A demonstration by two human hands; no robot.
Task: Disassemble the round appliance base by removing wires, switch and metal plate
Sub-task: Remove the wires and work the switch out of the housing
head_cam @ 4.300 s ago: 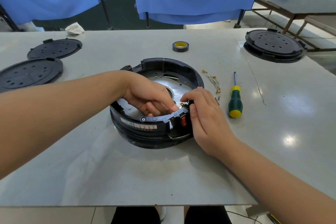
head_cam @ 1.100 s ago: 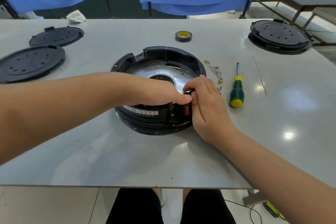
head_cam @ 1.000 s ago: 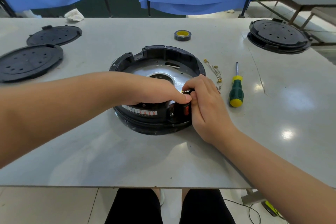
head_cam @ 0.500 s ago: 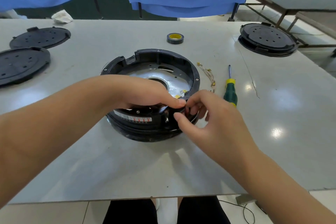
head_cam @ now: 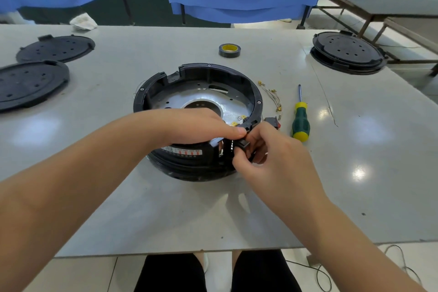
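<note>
The round black appliance base (head_cam: 208, 71) sits mid-table with its shiny metal plate (head_cam: 237, 99) inside. My left hand (head_cam: 196, 125) lies over the near rim and grips it, fingertips at the rim's front opening. My right hand (head_cam: 267, 156) pinches a small black part (head_cam: 242, 144) at that opening between thumb and fingers. A black switch with a red rocker (head_cam: 272, 122) lies on the table just right of the base, behind my right hand. Loose wires with brass terminals (head_cam: 271, 96) lie beside the base.
A green-and-yellow screwdriver (head_cam: 300, 121) lies right of the wires. A roll of black tape (head_cam: 229, 50) sits behind the base. Two black perforated lids (head_cam: 55, 48) (head_cam: 30, 83) lie far left. Another round base (head_cam: 347, 52) stands at the far right.
My right hand came off the base's side and drew back toward me; the switch now lies on the table beside the base. My left hand stays on the near rim.
</note>
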